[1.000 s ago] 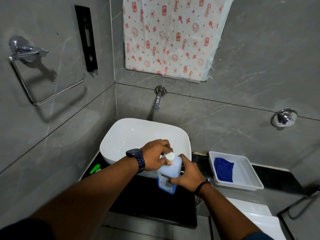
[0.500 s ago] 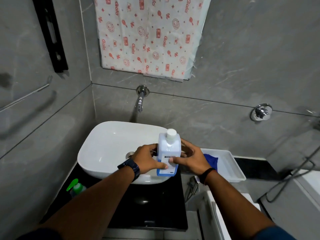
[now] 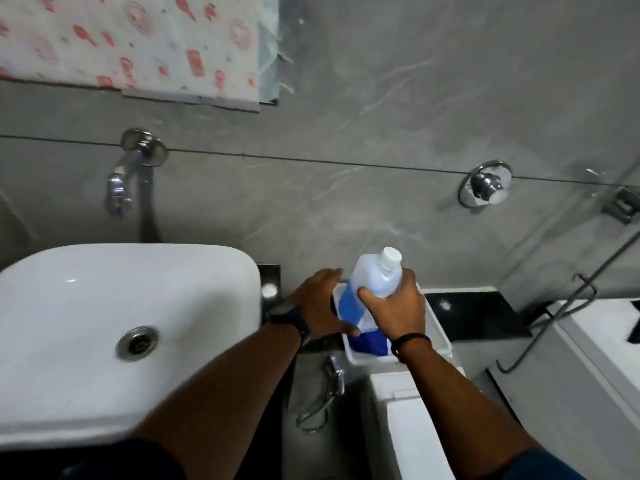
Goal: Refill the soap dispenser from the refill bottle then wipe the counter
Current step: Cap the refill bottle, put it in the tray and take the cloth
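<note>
Over the tray (image 3: 440, 336), the refill bottle (image 3: 372, 282) tilts cap-end up-right.

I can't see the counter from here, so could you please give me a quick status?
Right hand gripping refill bottle, cap on, tilted over white tray. Left hand at the tray's left edge, open. Blue cloth in tray. Nothing blocking.

Tray (image 3: 439, 327) hemmed by basin (image 3: 104, 341), wall (image 3: 381, 185)

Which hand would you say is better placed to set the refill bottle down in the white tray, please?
The right hand, probably: it already has its grip on the refill bottle, capped and tilted over the white tray. The left hand only rests open beside the tray's left edge.
</note>
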Demonstrator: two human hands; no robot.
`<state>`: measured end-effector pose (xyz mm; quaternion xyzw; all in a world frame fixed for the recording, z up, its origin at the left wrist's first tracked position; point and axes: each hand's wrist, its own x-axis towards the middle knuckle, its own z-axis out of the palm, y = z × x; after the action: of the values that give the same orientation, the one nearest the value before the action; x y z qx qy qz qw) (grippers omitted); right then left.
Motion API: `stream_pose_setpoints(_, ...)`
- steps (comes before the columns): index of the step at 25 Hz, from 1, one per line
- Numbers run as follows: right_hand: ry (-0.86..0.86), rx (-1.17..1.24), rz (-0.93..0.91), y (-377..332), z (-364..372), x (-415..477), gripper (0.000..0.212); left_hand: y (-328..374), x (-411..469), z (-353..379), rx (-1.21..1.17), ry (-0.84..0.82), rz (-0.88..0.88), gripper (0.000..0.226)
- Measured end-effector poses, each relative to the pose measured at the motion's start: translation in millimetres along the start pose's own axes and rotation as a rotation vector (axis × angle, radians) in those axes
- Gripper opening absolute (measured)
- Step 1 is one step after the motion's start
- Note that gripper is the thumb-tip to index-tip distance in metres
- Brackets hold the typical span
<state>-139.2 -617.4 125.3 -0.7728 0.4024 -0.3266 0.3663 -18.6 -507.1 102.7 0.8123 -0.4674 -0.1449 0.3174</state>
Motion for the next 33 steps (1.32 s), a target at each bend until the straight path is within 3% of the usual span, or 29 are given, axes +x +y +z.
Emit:
stream_pose_setpoints(6,0.059,-0.07,0.128,165.6,1.7,132.7,0.074,-69.6,104.0,121.5,0.294,-0.122,-0.122,0.123)
stream_pose_setpoints(12,0.108,-0.103,0.153,261.6,44.0,198.4,0.076,-119.2,156.4,169.4,0.445,-0.3,0.007,0.108)
stream_pose_setpoints(17,0.156,-0.071,0.143,301.5,66.9,208.8,0.074,-139.6,162.8,196.9,0.462,-0.314,-0.032,0.114)
stream_pose_setpoints(20,0.174,0.035,0.189,299.3,68.4,202.5,0.084,-146.4,163.2,199.8,0.437,-0.302,-0.027,0.114)
stream_pose_setpoints(22,0.312,-0.092,0.183,294.3,78.9,179.0,0.087,-147.7,166.6,200.6,0.434,-0.302,-0.027,0.115)
stream_pose_setpoints(24,0.352,-0.263,0.235,284.0,98.9,148.5,0.076,-146.1,170.3,201.5,0.456,-0.308,-0.029,0.116)
stream_pose_setpoints(28,-0.088,-0.289,0.58,274.6,135.7,128.5,0.067,-146.3,175.0,202.8,0.461,-0.325,-0.029,0.117)
stream_pose_setpoints(33,-0.347,-0.142,0.781,283.7,139.7,151.1,0.044,-143.3,171.5,191.3,0.372,-0.293,-0.034,0.107)
